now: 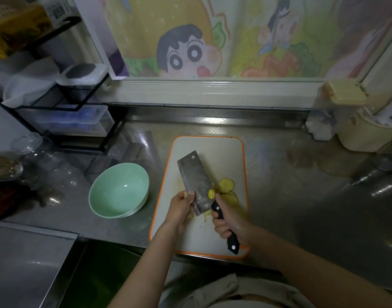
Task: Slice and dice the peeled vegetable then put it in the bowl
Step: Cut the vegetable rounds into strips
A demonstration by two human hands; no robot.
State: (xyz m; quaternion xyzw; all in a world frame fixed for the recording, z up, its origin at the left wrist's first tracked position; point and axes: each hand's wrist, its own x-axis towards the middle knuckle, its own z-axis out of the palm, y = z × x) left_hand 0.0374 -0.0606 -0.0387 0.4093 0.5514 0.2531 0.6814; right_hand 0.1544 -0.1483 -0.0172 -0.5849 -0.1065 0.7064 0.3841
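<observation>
Near left: flat steel panel [30,263], lower than the worktop.
Worktop: steel counter [279,207], patterned sheen, faint rings at far right; dim kitchen corner.
Near centre: white cutting board [223,152] with orange rim, near end level with the counter's front edge.
On the board, near half:
- right hand [228,221] wrapped tight round the black handle of the cleaver [196,178], blade pointing far-left with its broad face turned up.
- left hand [180,207] curled, fingertips pinching a small yellow vegetable piece [185,194] against the blade's left side.
- cut slices [226,184] — pale yellow rounds, overlapping, just right of the blade; a few scraps by the blade's heel.

Left of the board, just apart: green bowl [118,190], mouth up.
Farther left: glass jars [26,143]; behind the bowl, black rack [79,103] with clear drawers and a white lidded box.
Far right: cream tubs [357,134] against the wall.
Far: white sill, then cartoon-print curtain [190,52].
Edges and room — narrow steel strip between bowl and board; rack's foot near the bowl's far side; open steel right of the board as far as the tubs; far half of the board uncovered.
</observation>
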